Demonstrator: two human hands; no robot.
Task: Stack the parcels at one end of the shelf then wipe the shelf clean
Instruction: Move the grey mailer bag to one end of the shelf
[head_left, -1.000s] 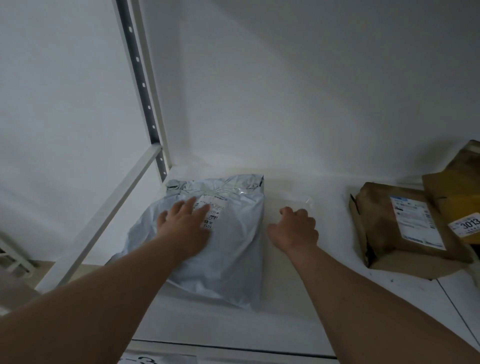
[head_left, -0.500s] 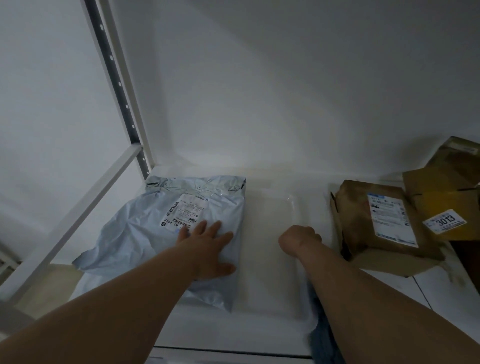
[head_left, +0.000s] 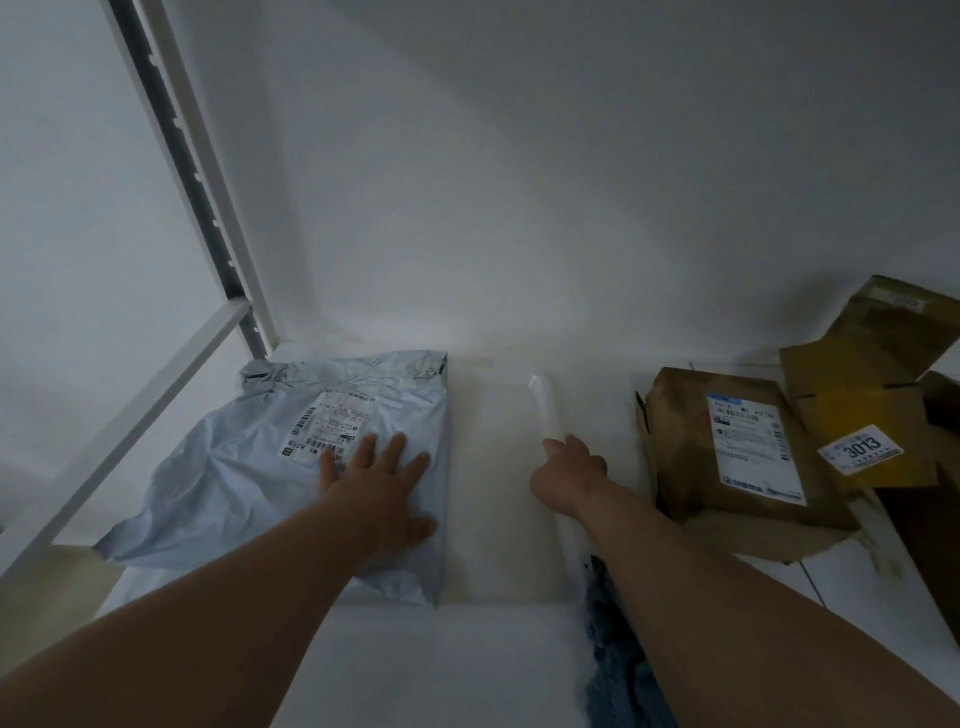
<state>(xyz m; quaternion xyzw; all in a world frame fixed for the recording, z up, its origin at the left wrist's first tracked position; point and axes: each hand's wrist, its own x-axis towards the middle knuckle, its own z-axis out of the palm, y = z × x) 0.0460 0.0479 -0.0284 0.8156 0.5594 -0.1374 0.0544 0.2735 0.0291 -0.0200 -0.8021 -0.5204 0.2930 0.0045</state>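
Left hand (head_left: 382, 493), fingers spread, presses a crinkled grey poly mailer (head_left: 291, 467); right hand (head_left: 569, 475) pinches a clear flat bag (head_left: 511, 493) beside brown paper parcels (head_left: 727, 447).

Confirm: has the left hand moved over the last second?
Yes: the left hand slid toward the person, away from the shelf upright, off the label on the grey mailer.

The grey mailer (head_left: 270, 467) is crinkled, faintly glossy plastic film with a paper label, the clear bag (head_left: 514, 499) beside it smooth translucent plastic, the brown parcel (head_left: 685, 441) matt creased kraft paper, the shelf (head_left: 457, 660) smooth white, its upright (head_left: 187, 171) painted perforated metal
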